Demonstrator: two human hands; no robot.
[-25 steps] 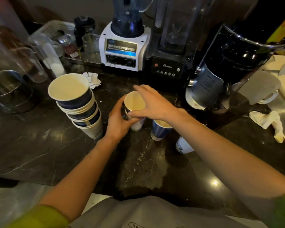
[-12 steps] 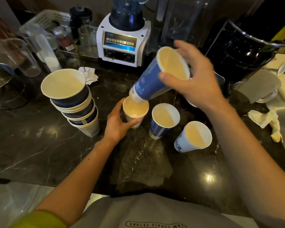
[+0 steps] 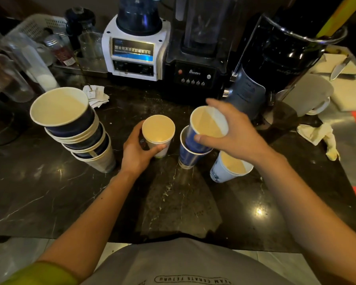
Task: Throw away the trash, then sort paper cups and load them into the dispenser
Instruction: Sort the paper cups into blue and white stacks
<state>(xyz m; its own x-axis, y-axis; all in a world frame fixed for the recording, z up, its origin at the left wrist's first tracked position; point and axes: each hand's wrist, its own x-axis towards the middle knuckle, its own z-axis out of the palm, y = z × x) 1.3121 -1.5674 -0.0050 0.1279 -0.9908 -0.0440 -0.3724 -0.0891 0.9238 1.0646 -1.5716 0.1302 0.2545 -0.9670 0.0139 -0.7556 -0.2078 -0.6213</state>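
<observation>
Cups sat on the dark counter point(image 3: 49, 194). My left hand point(image 3: 136, 151) gripped a white cup point(image 3: 158, 135) at center; my right hand point(image 3: 233, 134) pinched a blue cup point(image 3: 206, 128), nested in another blue cup point(image 3: 188, 156). Tilted cup stack point(image 3: 76, 128) stood at left, light cup point(image 3: 227, 168) at right.

I have one view only, from the head camera, looking forward and steeply down over my chest onto the dark table point(image 3: 49, 198). It sits close, its wide lens bending the edges, and reaches to the blenders point(image 3: 136, 50) at the back.
</observation>
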